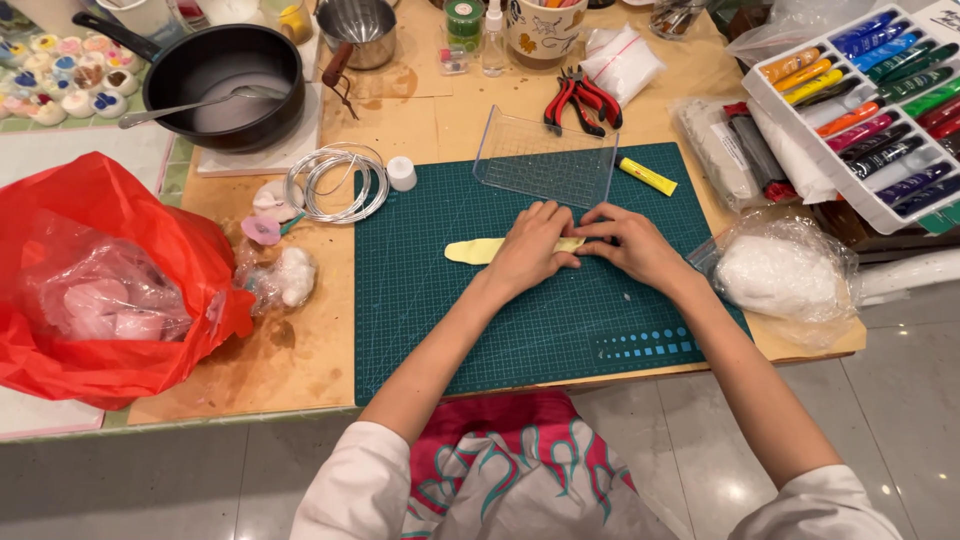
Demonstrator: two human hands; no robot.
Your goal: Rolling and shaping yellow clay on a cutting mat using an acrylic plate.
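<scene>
A flattened strip of pale yellow clay (476, 250) lies on the green cutting mat (440, 310). My left hand (532, 245) rests palm down on the strip's middle, fingers together pressing it. My right hand (630, 240) lies just to its right, fingertips touching the strip's right end beside the left hand. Most of the strip is hidden under both hands; only its left end shows. A clear plastic sheet (545, 158) stands tilted at the mat's far edge, just beyond the hands.
A yellow tube (647, 176) lies on the mat. Red pliers (583, 100), wire coil (335, 180), black pan with spoon (225, 70), red plastic bag (100, 270), box of paint tubes (880, 100) and bagged white clay (780, 275) surround the mat.
</scene>
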